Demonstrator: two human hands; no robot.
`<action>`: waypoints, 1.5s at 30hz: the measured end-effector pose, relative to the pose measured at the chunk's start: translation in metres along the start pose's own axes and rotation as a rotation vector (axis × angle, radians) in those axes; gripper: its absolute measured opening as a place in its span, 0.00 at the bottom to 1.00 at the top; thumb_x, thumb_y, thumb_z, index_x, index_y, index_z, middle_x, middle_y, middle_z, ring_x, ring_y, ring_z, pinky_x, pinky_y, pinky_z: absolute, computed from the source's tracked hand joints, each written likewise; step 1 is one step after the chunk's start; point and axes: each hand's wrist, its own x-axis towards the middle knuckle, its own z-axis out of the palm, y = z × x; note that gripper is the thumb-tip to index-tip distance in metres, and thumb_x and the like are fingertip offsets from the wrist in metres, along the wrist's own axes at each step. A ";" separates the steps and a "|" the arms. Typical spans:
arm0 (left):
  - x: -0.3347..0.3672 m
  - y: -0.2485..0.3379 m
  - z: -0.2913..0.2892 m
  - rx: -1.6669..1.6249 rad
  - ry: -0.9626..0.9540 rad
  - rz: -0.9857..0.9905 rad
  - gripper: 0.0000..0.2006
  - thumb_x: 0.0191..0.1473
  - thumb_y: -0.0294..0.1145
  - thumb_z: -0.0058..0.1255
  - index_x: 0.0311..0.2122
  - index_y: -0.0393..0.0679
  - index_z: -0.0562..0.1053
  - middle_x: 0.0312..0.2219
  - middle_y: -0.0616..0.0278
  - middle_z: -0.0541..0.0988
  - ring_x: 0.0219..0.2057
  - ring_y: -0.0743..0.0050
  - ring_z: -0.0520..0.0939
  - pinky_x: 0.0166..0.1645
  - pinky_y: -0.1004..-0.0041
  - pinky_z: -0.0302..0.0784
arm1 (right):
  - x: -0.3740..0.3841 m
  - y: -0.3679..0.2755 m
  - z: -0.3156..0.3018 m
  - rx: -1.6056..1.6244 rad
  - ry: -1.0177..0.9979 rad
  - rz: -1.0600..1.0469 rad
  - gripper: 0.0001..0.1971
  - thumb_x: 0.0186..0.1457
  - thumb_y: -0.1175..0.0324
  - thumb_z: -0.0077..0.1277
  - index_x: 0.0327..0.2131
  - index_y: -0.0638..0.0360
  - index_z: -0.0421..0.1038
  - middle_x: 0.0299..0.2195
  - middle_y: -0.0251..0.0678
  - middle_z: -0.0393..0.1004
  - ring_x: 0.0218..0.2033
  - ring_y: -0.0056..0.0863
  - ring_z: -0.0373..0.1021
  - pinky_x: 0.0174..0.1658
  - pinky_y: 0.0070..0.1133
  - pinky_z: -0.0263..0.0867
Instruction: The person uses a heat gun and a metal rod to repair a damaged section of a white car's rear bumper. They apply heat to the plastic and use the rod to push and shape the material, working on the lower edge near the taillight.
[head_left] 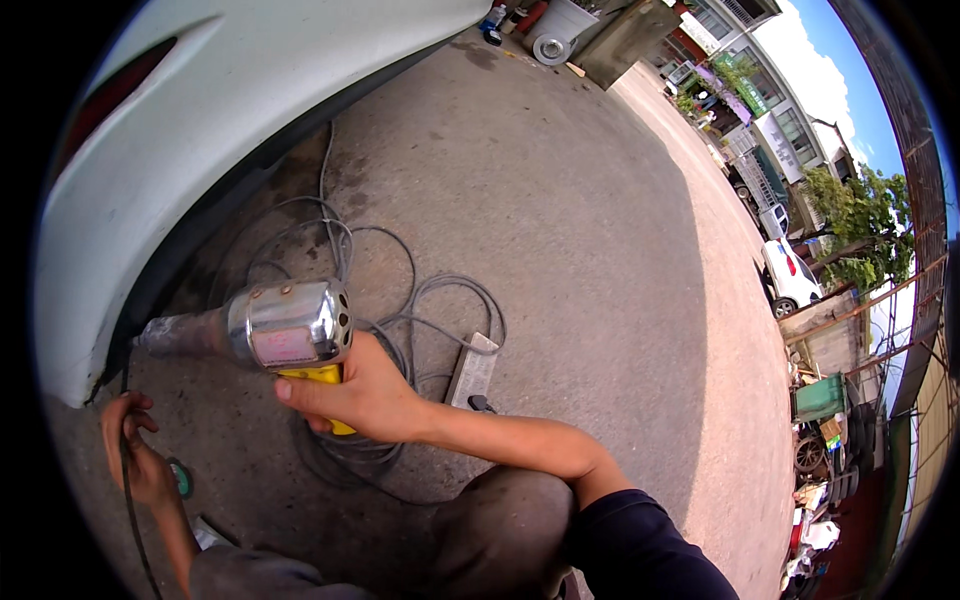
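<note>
My right hand (375, 390) is wrapped round the yellow handle of a heat gun (290, 325) with a shiny metal body. Its narrow nozzle points left, at the lower edge of a pale car bumper (215, 110). Close below the bumper's corner, my left hand (140, 455) has its fingers curled on a thin black strip (128, 480). The strip runs down past the palm toward the lower edge of the view. Whether the nozzle touches the bumper, I cannot tell.
Grey cable (465, 280) lies in loose coils under and beyond the heat gun. A power strip (470, 375) with a black plug sits right of it. Near my left wrist lies a green round item (181, 478). A grey bucket (560, 25) stands far off.
</note>
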 end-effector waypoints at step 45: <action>0.020 0.025 -0.005 0.004 0.037 0.077 0.11 0.64 0.29 0.44 0.41 0.33 0.74 0.34 0.52 0.78 0.28 0.73 0.79 0.27 0.77 0.72 | 0.001 0.005 0.017 -0.048 0.162 -0.050 0.15 0.54 0.68 0.58 0.39 0.67 0.67 0.22 0.39 0.69 0.18 0.26 0.67 0.21 0.21 0.63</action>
